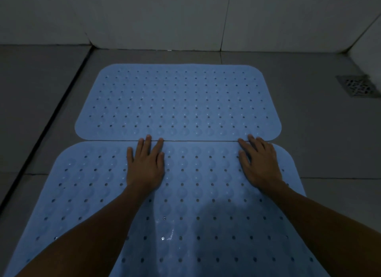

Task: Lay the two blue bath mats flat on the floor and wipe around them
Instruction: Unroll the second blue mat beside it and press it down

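Observation:
Two light blue perforated bath mats lie flat on the grey tiled floor, long edges side by side with a thin gap between them. The far mat [179, 101] sits near the wall. The near mat [185, 204] runs under my arms to the bottom of the view, with a wet glint near its middle. My left hand [145, 165] lies palm down with straight fingers on the near mat's far edge, fingertips reaching the gap. My right hand [259, 163] presses flat on the same edge further right.
A metal floor drain [359, 87] sits at the right, beside the angled wall. A dark groove in the floor [47, 124] runs diagonally along the left. White tiled walls [165, 17] close off the back. Bare tile lies left and right of the mats.

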